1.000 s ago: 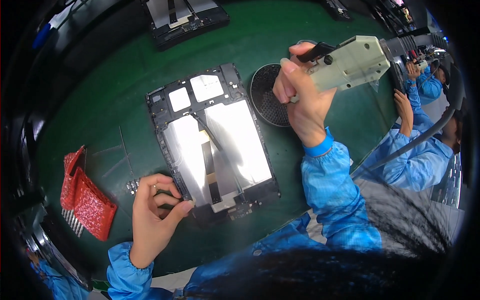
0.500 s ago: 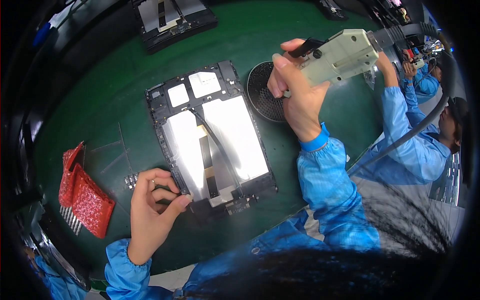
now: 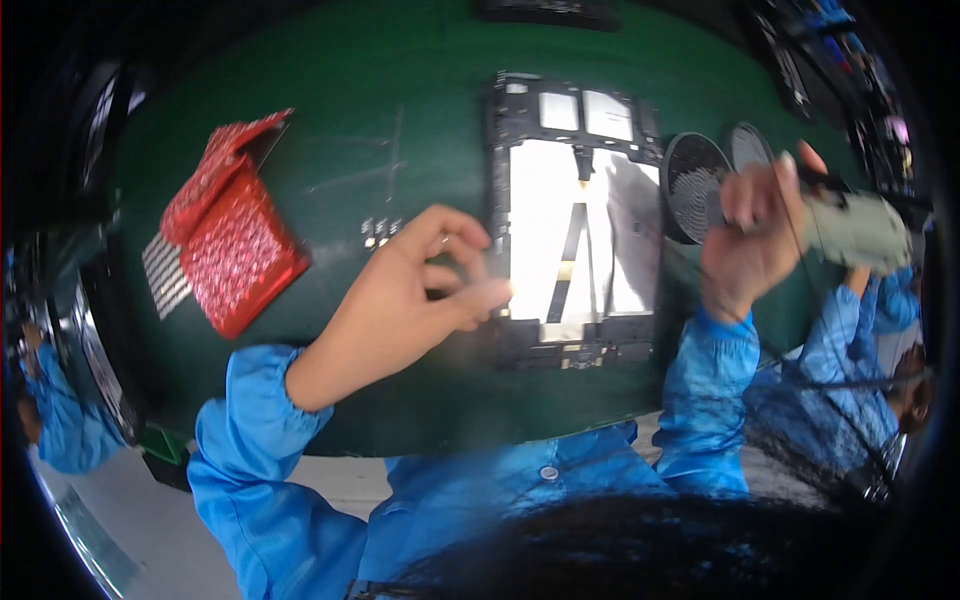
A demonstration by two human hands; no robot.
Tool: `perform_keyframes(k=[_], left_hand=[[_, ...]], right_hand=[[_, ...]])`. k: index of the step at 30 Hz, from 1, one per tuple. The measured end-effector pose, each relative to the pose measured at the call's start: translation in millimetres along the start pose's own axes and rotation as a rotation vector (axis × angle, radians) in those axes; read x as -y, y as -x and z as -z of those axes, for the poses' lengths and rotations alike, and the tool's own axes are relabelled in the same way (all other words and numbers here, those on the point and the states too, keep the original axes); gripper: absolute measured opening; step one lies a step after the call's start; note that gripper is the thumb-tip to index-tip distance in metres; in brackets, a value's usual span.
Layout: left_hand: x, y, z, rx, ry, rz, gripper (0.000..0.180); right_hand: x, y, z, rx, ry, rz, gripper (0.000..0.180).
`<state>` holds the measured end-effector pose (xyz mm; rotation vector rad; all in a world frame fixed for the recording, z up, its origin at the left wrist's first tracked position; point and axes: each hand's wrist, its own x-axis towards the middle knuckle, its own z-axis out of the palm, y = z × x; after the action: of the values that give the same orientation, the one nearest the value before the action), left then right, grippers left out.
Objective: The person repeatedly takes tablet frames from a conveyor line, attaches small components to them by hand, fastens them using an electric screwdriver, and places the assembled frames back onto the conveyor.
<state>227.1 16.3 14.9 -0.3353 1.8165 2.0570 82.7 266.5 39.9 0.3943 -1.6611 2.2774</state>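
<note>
An opened tablet body (image 3: 630, 225), black-framed with shiny silver plates and a dark ribbon strip, lies flat on the green table. My left hand (image 3: 420, 265) is beside its left edge, fingers bent and apart, the thumb tip at the frame; I cannot tell whether it touches. My right hand (image 3: 750, 235) is wrapped round a pale green electric screwdriver (image 3: 860, 232) to the right of the tablet. Close by that hand is a dark round dish (image 3: 690, 180) of small bits. The driver's tip is blurred.
A red bubble-wrap pouch (image 3: 240, 260) lies at left over silver strips (image 3: 165, 275). Several small metal pieces (image 3: 378, 230) lie near my left hand. A second round dish (image 3: 750, 148) stands behind the first. A black device (image 3: 550, 10) sits at the far edge. A co-worker's sleeve (image 3: 835, 335) is at right.
The view has swung, so the tablet and pouch appear further right. Against the tablet, my left hand has moved up from the lower left corner. My right hand with the screwdriver has come down past the dish.
</note>
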Motion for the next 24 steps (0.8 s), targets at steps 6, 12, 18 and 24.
perform_keyframes(k=[6, 12, 18, 24], left_hand=[[1, 2, 0, 0.022, 0.014, 0.006, 0.034], [19, -2, 3, -0.009, -0.039, -0.137, 0.032], [21, -1, 4, -0.011, -0.031, -0.175, 0.031], [24, -1, 3, -0.021, -0.047, -0.202, 0.03]], right_hand=[[37, 86, -70, 0.292, -0.323, -0.328, 0.038], [22, 111, -81, 0.433, -0.056, -0.344, 0.03], [16, 112, -76, 0.474, -0.013, -0.326, 0.038], [14, 115, -82, 0.457, -0.06, -0.362, 0.036]])
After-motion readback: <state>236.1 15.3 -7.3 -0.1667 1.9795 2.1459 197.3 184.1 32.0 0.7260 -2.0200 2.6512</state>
